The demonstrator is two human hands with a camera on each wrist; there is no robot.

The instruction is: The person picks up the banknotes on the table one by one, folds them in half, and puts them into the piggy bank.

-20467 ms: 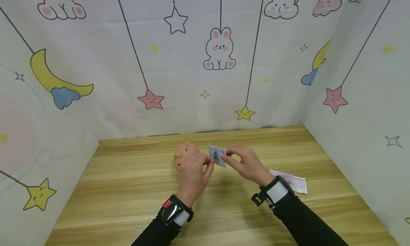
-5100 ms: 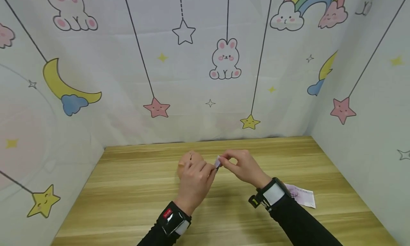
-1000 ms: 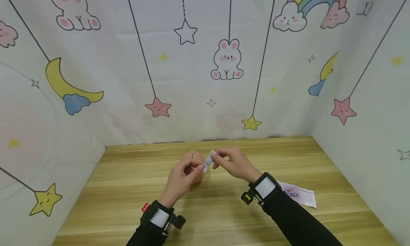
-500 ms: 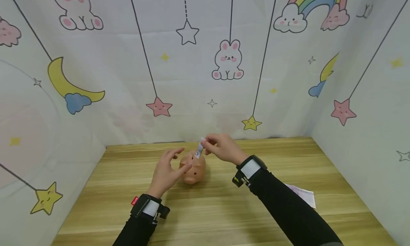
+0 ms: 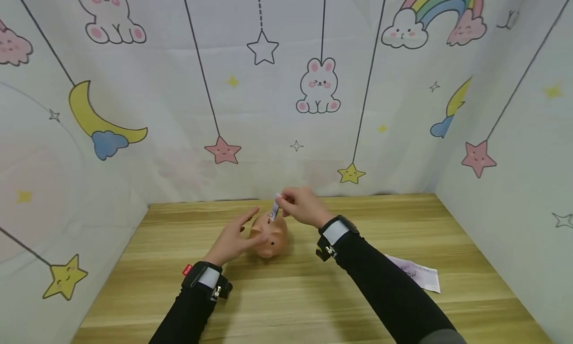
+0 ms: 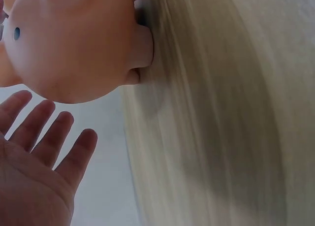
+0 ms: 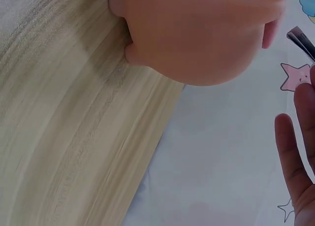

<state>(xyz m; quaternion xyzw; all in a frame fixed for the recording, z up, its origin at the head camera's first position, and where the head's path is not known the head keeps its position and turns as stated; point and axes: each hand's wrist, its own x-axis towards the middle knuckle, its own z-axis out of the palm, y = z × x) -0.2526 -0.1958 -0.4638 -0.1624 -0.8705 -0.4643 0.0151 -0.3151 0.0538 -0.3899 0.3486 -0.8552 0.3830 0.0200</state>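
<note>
An orange-pink piggy bank (image 5: 278,234) stands on the table with a slot in its top. My right hand (image 5: 305,206) pinches a bluish banknote (image 5: 274,211), folded into a narrow strip. The strip slants down, its lower end close over the slot. At the bank's left side is my left hand (image 5: 233,240), fingers spread and thumb over the pig's face. The left wrist view shows the straight fingers of that left hand (image 6: 44,157) beside the piggy bank (image 6: 74,44). In the right wrist view the folded banknote (image 7: 301,43) appears as a dark strip above the fingertips.
A pale purple banknote (image 5: 418,273) lies flat on the wooden table (image 5: 286,304) at the right, partly behind the right sleeve. A white cloth backdrop (image 5: 268,115) printed with stars and rabbits rises behind the table and along both sides.
The bluish banknote has become a narrow folded strip. My left hand has let go of it and moved left beside the piggy bank; my right hand has carried it left over the slot.
</note>
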